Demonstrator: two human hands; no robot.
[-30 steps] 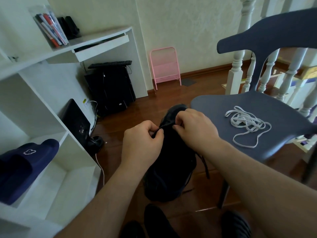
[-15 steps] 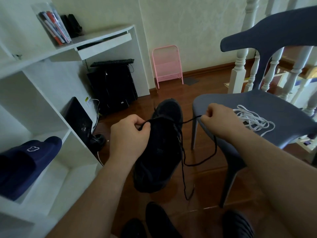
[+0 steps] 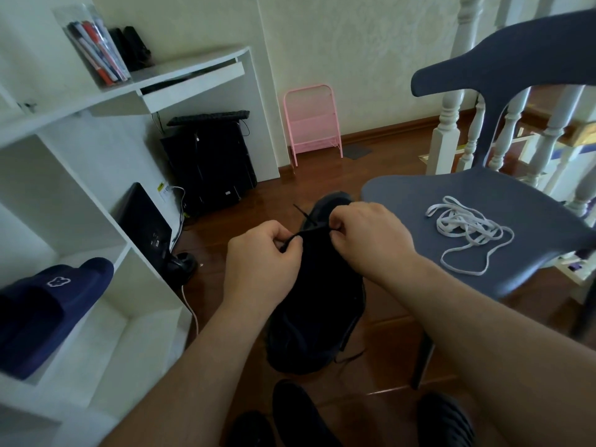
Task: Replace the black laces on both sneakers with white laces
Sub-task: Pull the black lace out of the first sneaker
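A black sneaker (image 3: 317,304), its soft dark upper toe-away from the camera, hangs above the wooden floor (image 3: 380,321) between a person's two hands. A thin black lace (image 3: 311,233) runs taut between them across the shoe's front, a loose end poking up beside it. The left hand (image 3: 259,258) has a tight grip, thumb and curled fingers pinching one end of the lace; the right hand (image 3: 367,235) pinches the other end the same way. Just right, flat white laces (image 3: 467,235) lie in a loose tangle on the smooth seat of a blue-grey moulded chair (image 3: 477,201). To the left stands a white shelf unit (image 3: 106,250) holding a navy slipper (image 3: 45,306). A pink metal rack (image 3: 311,122) leans against the textured pale wall.
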